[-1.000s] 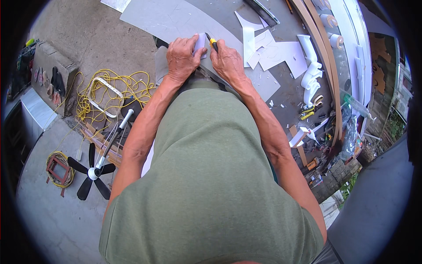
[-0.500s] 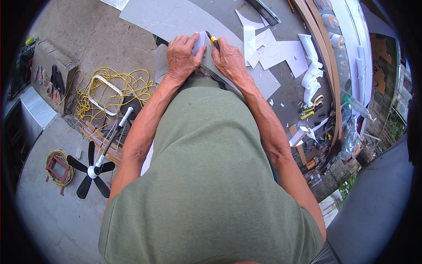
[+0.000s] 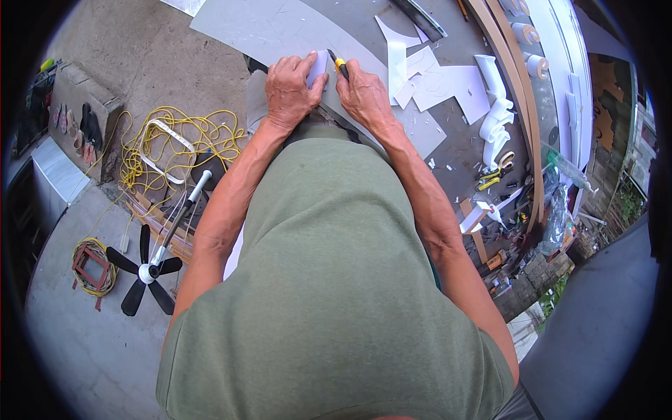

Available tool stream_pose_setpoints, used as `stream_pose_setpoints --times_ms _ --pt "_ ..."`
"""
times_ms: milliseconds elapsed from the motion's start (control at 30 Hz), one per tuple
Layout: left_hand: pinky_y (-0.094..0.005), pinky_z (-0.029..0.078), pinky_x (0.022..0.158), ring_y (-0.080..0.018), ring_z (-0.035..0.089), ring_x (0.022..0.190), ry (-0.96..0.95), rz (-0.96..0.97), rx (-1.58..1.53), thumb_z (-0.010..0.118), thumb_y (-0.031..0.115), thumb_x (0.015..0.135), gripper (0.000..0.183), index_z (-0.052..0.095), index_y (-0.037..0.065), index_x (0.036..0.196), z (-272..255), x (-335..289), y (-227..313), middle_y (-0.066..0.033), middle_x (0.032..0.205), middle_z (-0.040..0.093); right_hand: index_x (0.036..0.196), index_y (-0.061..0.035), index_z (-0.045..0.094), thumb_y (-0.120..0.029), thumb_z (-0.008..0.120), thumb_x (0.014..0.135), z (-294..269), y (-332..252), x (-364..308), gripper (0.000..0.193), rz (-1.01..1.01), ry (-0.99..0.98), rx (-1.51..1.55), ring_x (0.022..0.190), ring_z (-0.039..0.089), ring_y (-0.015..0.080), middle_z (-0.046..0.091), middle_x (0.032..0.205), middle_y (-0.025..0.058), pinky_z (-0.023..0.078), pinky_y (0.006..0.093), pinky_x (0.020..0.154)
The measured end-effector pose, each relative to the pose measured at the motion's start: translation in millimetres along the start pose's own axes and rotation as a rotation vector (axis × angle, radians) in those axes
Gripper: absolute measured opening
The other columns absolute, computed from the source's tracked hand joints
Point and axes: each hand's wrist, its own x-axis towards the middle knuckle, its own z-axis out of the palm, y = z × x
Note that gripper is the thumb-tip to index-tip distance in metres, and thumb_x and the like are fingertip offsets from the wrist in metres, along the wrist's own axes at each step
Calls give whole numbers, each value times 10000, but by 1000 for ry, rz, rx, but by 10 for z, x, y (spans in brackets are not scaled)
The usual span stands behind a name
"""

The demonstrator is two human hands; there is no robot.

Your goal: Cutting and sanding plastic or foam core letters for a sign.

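Observation:
My right hand (image 3: 365, 94) is closed around a yellow and black utility knife (image 3: 341, 67), its dark tip pointing up and left. Beside it, my left hand (image 3: 290, 87) holds a small white piece of sheet (image 3: 319, 67) between thumb and fingers. The knife tip is close to the right edge of this piece; whether it touches cannot be made out. Under both hands lies a large pale grey sheet (image 3: 280, 28), marked with thin lines, reaching off to the upper left.
White offcuts (image 3: 441, 80) lie right of my hands on the grey table (image 3: 483, 35). Farther right are a white curved cut-out (image 3: 497, 119), scissors (image 3: 505, 161) and a glue bottle (image 3: 497, 215). A fan (image 3: 148, 273) and tangled yellow cord (image 3: 203, 126) are at the left.

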Motion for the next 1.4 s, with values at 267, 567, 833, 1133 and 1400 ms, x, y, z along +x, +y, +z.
stream_pose_setpoints --times_ms 267,567,833,1133,1400 --pt "-407 458 787 -277 602 856 -20 -13 0 785 231 740 462 703 27 1147 -6 -4 4 -96 859 628 962 -13 481 -192 571 949 -13 -3 1 201 2 -14 2 742 657 479 670 798 274 500 546 658" --pt "-397 462 754 -262 593 810 7 22 28 793 238 771 447 711 47 1167 8 -13 -15 -87 821 610 962 -7 489 -195 565 952 -27 -37 24 203 19 -39 -27 723 659 476 663 763 275 500 549 652" --pt "-390 457 754 -254 579 833 -2 -4 46 785 231 763 458 711 28 1167 64 -45 19 -75 834 596 968 -25 482 -207 562 966 129 -7 -99 199 11 47 -79 670 643 481 635 692 276 480 561 612" --pt "-386 466 785 -255 588 862 -44 1 33 775 208 788 442 706 36 1189 17 -22 24 -83 858 613 979 -29 522 -236 566 963 -166 170 -607 213 179 -92 -105 729 660 452 668 796 248 490 562 666" --pt "-416 405 893 -261 549 1063 -60 98 47 733 97 750 401 723 128 1149 -61 131 28 -50 1058 640 1058 -41 603 -268 600 961 -514 561 -914 247 226 -9 -141 817 664 409 682 909 194 495 526 711"
